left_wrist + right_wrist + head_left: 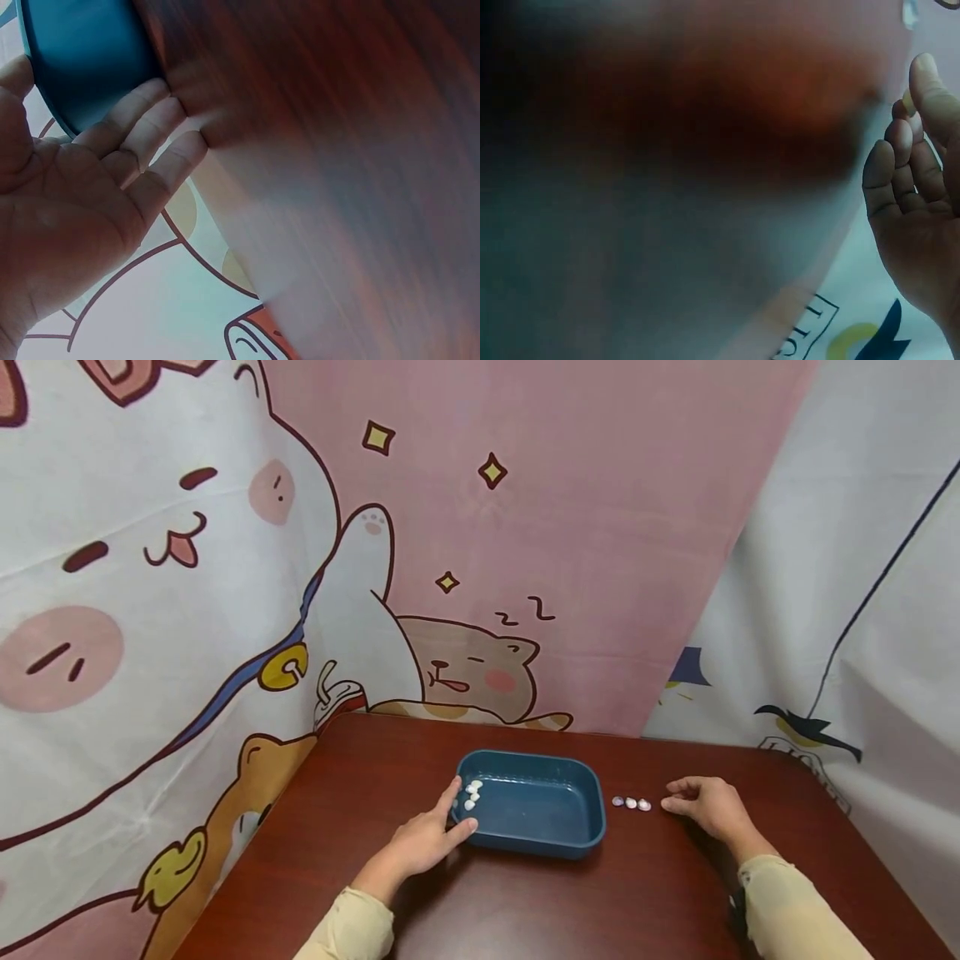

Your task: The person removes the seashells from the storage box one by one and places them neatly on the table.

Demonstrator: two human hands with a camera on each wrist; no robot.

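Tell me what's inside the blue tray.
A few small white pieces lie inside the blue tray, near its left end. The left hand covers part of that end, so anything hidden behind its fingers can't be seen.

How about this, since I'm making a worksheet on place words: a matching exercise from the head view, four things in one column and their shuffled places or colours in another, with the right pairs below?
Column one
1. plastic tray
2. right hand
3. row of three small shell-like pieces
4. left hand

Column two
A. on the table, between the tray and the right hand
B. touching the tray's left end
C. dark blue, with small whitish pieces inside
D. just past the row's right end

Right pairs: 1-C, 2-D, 3-A, 4-B
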